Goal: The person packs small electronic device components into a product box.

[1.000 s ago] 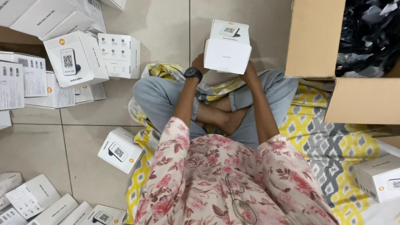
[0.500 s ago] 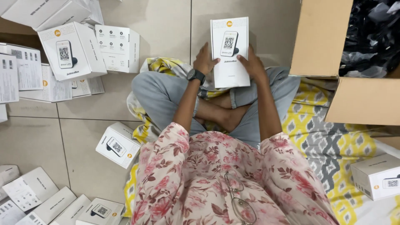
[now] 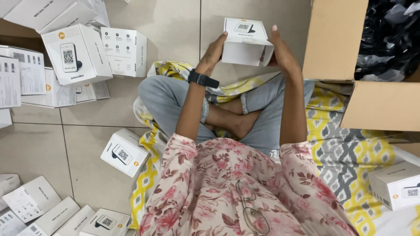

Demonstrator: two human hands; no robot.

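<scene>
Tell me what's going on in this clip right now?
A person sits cross-legged on a patterned mat on a tiled floor and holds a small white box out in front, the left hand on one side and the right hand on the other. Many similar white boxes lie to the person's left, and an open cardboard carton with dark bagged contents stands to the right.

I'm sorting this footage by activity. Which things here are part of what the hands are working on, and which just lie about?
In hand:
- small white box, held up between left hand and right hand

Lying about:
- open cardboard carton with black bags inside
- white boxes stacked on the floor
- single white box by the knee
- yellow patterned mat
- eyeglasses hanging on the floral top
</scene>
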